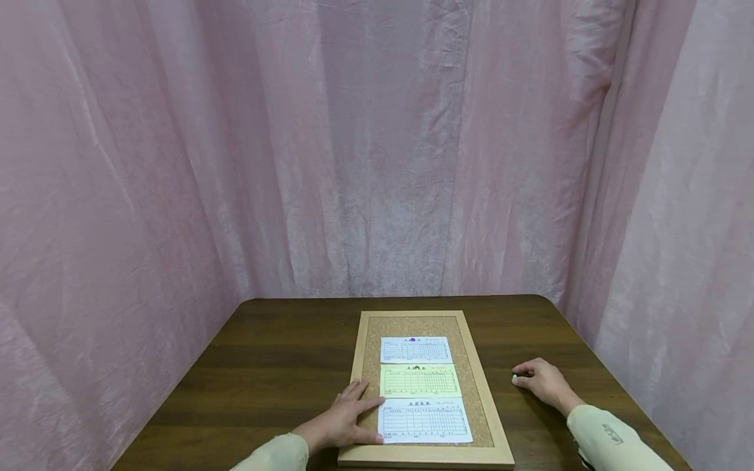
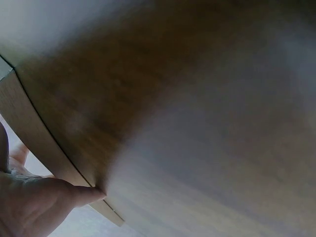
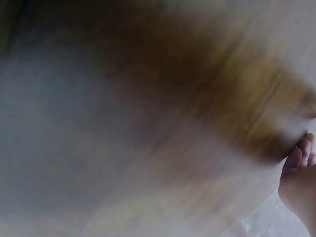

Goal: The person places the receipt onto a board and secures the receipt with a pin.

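Observation:
A cork board (image 1: 371, 366) in a light wooden frame (image 1: 489, 405) lies on a dark wooden table (image 1: 283, 366). Three printed slips lie on it in a column: a white one (image 1: 415, 350) with a purple pin (image 1: 412, 339) at its top edge, a yellow-green one (image 1: 419, 381), and a white one (image 1: 424, 420) nearest me. My left hand (image 1: 353, 409) lies flat over the frame's left side, its fingertips touching the nearest white slip. My right hand (image 1: 530, 378) rests on the table to the right of the board, fingers curled, pinching a small pale object (image 1: 514, 377). The wrist views are blurred; the left thumb (image 2: 79, 195) touches the frame (image 2: 39, 138).
Pink curtains (image 1: 377, 150) hang close round the table on the back, left and right. Bare tabletop shows on both sides of the board and behind it. The table's far corners are rounded.

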`<state>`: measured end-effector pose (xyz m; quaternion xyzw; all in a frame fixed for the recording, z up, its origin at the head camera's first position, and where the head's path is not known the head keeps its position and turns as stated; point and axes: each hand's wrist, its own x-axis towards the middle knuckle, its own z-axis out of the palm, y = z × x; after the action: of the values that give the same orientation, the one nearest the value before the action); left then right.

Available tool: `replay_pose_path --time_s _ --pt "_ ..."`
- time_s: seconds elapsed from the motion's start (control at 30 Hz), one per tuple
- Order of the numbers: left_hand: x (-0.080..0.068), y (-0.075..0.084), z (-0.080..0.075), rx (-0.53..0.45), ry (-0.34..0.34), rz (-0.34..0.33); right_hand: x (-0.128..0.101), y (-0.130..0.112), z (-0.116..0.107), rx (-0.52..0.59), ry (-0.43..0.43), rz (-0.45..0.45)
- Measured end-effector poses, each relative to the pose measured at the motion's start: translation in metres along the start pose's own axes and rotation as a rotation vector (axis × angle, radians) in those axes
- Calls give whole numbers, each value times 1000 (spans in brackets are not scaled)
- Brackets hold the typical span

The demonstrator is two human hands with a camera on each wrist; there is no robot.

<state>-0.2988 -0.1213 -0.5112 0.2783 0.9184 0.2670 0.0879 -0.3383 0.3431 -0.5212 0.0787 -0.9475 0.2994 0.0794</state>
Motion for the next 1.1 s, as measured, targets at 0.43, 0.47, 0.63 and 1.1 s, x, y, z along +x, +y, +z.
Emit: replay_pose_path --time_s 0.43,0.47,0.63,1.1 --pt "0 -1 1 0 -1 5 2 -2 -1 -27 6 -6" --pt "0 -1 1 0 -1 4 2 -2 -1 -29 6 -9" --pt "0 -2 1 -6 -2 -1 2 -4 -2 -32 6 -8" --pt "0 -2 1 0 1 1 5 -5 -1 -56 7 14"
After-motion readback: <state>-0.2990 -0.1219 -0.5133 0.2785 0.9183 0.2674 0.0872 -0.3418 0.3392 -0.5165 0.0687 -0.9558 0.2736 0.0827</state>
